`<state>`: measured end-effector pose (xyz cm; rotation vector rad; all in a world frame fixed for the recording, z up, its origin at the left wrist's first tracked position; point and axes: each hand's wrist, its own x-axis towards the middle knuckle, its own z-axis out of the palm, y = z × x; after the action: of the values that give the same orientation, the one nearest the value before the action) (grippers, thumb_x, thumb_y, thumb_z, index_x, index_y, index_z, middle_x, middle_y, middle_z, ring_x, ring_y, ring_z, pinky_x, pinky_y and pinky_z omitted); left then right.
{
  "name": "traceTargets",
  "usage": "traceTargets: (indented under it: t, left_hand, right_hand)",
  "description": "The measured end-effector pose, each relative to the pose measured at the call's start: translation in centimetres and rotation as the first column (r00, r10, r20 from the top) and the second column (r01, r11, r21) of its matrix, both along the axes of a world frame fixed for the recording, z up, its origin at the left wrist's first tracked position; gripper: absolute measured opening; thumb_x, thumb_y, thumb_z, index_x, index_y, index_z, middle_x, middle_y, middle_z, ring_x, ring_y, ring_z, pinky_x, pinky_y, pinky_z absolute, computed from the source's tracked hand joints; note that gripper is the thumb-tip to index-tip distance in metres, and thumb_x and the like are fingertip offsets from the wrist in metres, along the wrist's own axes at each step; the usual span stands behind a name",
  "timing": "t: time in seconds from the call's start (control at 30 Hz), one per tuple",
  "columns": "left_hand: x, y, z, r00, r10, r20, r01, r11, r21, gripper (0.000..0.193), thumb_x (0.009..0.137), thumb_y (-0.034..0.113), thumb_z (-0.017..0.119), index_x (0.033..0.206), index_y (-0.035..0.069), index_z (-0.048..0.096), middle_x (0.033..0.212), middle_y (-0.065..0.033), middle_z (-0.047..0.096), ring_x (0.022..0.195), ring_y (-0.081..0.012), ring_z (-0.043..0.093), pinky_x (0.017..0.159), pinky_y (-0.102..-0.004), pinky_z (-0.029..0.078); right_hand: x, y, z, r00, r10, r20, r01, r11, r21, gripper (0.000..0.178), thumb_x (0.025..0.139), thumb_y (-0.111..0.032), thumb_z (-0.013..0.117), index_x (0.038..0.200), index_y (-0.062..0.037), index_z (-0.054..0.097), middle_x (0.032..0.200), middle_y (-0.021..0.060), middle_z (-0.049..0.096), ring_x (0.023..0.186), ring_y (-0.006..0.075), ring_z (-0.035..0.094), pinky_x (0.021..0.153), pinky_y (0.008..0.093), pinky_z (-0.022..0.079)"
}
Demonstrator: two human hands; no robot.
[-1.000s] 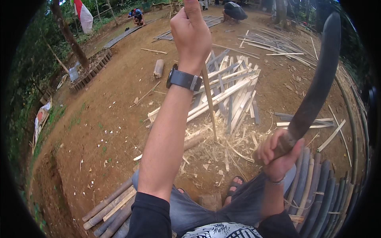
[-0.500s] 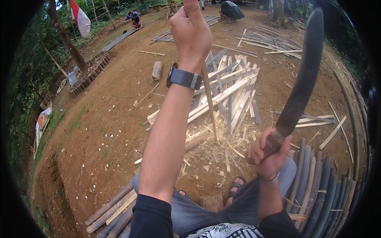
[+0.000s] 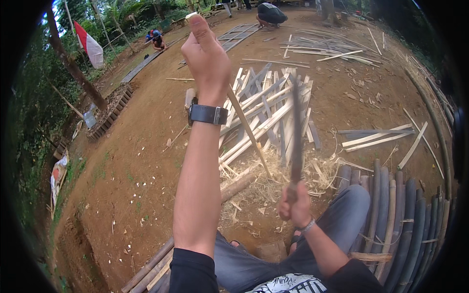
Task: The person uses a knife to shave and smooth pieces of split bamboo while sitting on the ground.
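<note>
My left hand (image 3: pixel 207 68), wearing a dark wristwatch, is raised and closed around the upper part of a bamboo strip (image 3: pixel 249 131). Its pale cut end pokes out above the thumb, and the lower end slants down to the shavings on the ground. Lower and to the right, my right hand (image 3: pixel 296 204) grips the handle of a machete (image 3: pixel 296 132). The blade points up and away, slightly blurred, apart from the strip. Between my feet and the pile lie curly bamboo shavings (image 3: pixel 312 176) and a bamboo pole (image 3: pixel 237 188).
A heap of split bamboo strips (image 3: pixel 293 105) lies ahead, with more strips (image 3: pixel 327 49) farther right. Bamboo poles (image 3: pixel 386 215) are stacked beside my right knee, others (image 3: pixel 151 268) at my left. A wooden block (image 3: pixel 271 251) sits between my feet. People crouch in the distance.
The machete has come down and left, from high on the right to in front of the strip pile. My left hand, still holding the bamboo strip, appears lower and farther left as the view shifts.
</note>
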<state>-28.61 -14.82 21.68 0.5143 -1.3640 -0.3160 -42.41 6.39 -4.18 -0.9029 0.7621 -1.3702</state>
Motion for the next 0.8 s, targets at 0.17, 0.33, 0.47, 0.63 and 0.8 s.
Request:
traceTargets:
  t: [0.17, 0.33, 0.47, 0.63, 0.8]
  left_hand:
    - [2.5, 1.3, -0.2, 0.999, 0.0, -0.046, 0.005, 0.994, 0.111, 0.06, 0.09, 0.069, 0.032, 0.064, 0.015, 0.029, 0.051, 0.0049, 0.024, 0.04, -0.0074, 0.026, 0.036, -0.0234, 0.022]
    - [2.2, 2.1, -0.2, 0.997, 0.008, -0.08, 0.005, 0.987, 0.161, 0.06, 0.09, 0.07, 0.033, 0.064, 0.016, 0.029, 0.052, 0.0049, 0.024, 0.041, -0.0073, 0.027, 0.037, -0.023, 0.022]
    - [0.3, 3.1, -0.4, 0.996, -0.024, -0.082, 0.04, 0.981, 0.19, 0.061, 0.089, 0.071, 0.033, 0.065, 0.015, 0.029, 0.053, 0.0045, 0.024, 0.041, -0.0073, 0.028, 0.037, -0.0231, 0.021]
    - [3.5, 2.7, -0.4, 0.995, 0.031, -0.094, -0.012, 0.981, 0.193, 0.061, 0.089, 0.071, 0.032, 0.066, 0.015, 0.029, 0.053, 0.0041, 0.024, 0.042, -0.0074, 0.028, 0.038, -0.0228, 0.022]
    - [-0.1, 2.8, -0.1, 0.997, -0.014, -0.077, 0.028, 0.982, 0.185, 0.061, 0.089, 0.071, 0.032, 0.064, 0.015, 0.029, 0.053, 0.0046, 0.025, 0.041, -0.0073, 0.028, 0.037, -0.0227, 0.022]
  right_hand:
    - [0.5, -0.2, 2.4, 0.996, 0.094, -0.012, -0.089, 0.972, 0.219, 0.061, 0.096, -0.059, 0.031, 0.074, -0.0046, 0.046, 0.052, 0.0016, 0.043, 0.038, 0.0104, 0.04, 0.044, 0.0275, 0.043]
    - [-0.8, 0.8, 6.7, 0.94, -0.084, 0.331, 0.153, 0.97, -0.188, 0.062, 0.096, -0.061, 0.029, 0.07, -0.0061, 0.043, 0.049, 0.0022, 0.043, 0.038, 0.0093, 0.041, 0.043, 0.0295, 0.043]
    - [2.2, 0.5, -6.7, 0.984, 0.15, -0.095, -0.097, 0.901, 0.422, 0.059, 0.097, -0.056, 0.034, 0.068, -0.005, 0.047, 0.049, 0.0014, 0.043, 0.038, 0.0093, 0.042, 0.039, 0.0277, 0.043]
    - [-1.7, -0.6, 6.3, 0.978, 0.003, 0.206, 0.009, 0.998, -0.054, 0.06, 0.097, -0.057, 0.03, 0.071, -0.0049, 0.047, 0.05, 0.0014, 0.044, 0.037, 0.0104, 0.042, 0.042, 0.0281, 0.045]
    - [1.3, -0.3, -6.0, 0.894, 0.268, -0.36, -0.111, 0.909, 0.401, 0.061, 0.096, -0.059, 0.03, 0.071, -0.0058, 0.045, 0.05, 0.0008, 0.043, 0.038, 0.0105, 0.044, 0.043, 0.028, 0.045]
